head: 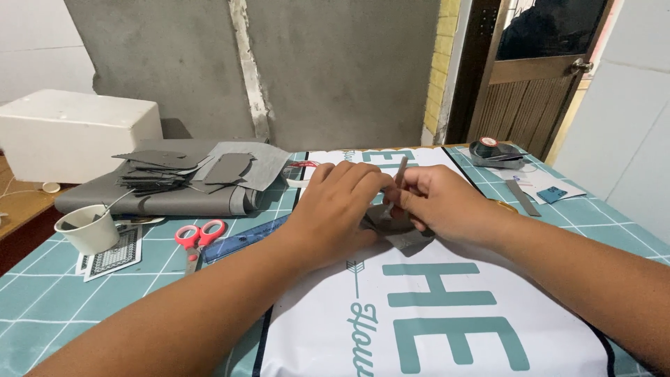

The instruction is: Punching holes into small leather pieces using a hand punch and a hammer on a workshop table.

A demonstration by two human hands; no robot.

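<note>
Teal checked cloth [42,307] covers the table, with a white printed sheet [453,328] laid over its near middle; behind stand a rough grey wall and a brown door at far right. One grey piece of material [401,234] lies on the white sheet at the centre, under both hands. One left hand [335,209] rests palm down on that piece, fingers curled and pressing its left edge flat. One right hand [436,202] meets it from the right, thumb and fingers pinched together around a thin grey stick-like tool [400,176] that stands tilted upright between the two hands. Both forearms reach in from the near edge. At left lie one pair of red-handled scissors [199,237], one blue ruler [248,239], one white cup [89,227] and one stack of cut grey pieces [157,173] on a folded grey sheet. One white foam box [70,132] sits far left. One roll of tape [492,150] lies far right.
</note>
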